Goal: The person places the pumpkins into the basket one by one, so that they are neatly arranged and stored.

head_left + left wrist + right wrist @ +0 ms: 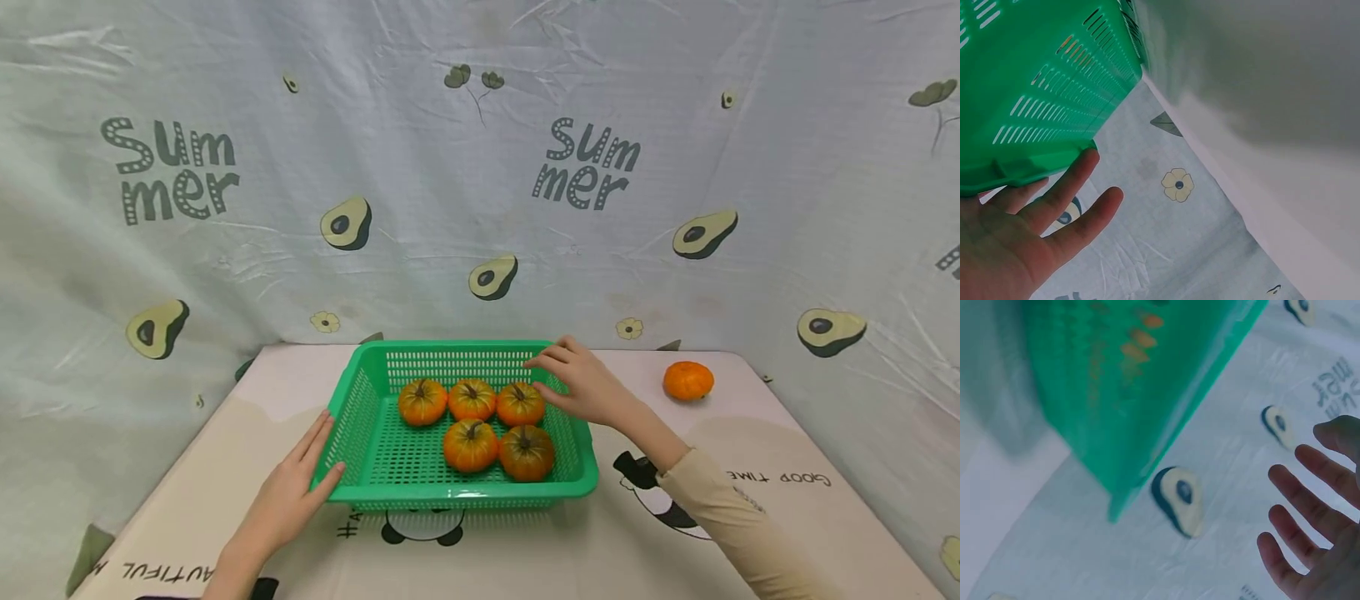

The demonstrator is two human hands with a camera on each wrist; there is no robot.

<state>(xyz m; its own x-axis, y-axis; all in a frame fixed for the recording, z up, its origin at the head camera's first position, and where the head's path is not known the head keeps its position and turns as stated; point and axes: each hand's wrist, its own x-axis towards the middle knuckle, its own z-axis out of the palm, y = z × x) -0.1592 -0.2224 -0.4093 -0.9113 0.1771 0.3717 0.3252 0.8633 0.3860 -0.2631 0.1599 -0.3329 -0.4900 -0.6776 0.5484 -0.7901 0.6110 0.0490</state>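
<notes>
A green plastic basket (390, 492) with slotted walls stands on the table, with several small orange pumpkins (471, 446) inside, mostly toward its right half. My left hand (288, 492) rests against the basket's left rim, its fingers straight; the left wrist view shows those fingertips by the green rim (1029, 178). Above the basket's right end, my right hand (573, 385) hovers with fingers spread and slightly bent, holding nothing. In the right wrist view this hand (1316, 519) is apart from the basket wall (1129, 412).
Another orange pumpkin (687, 381) lies on the table to the right of the basket, near the back edge. A printed cloth (420, 283) with avocados and lettering hangs behind the table. The table cover (600, 542) carries panda drawings and words.
</notes>
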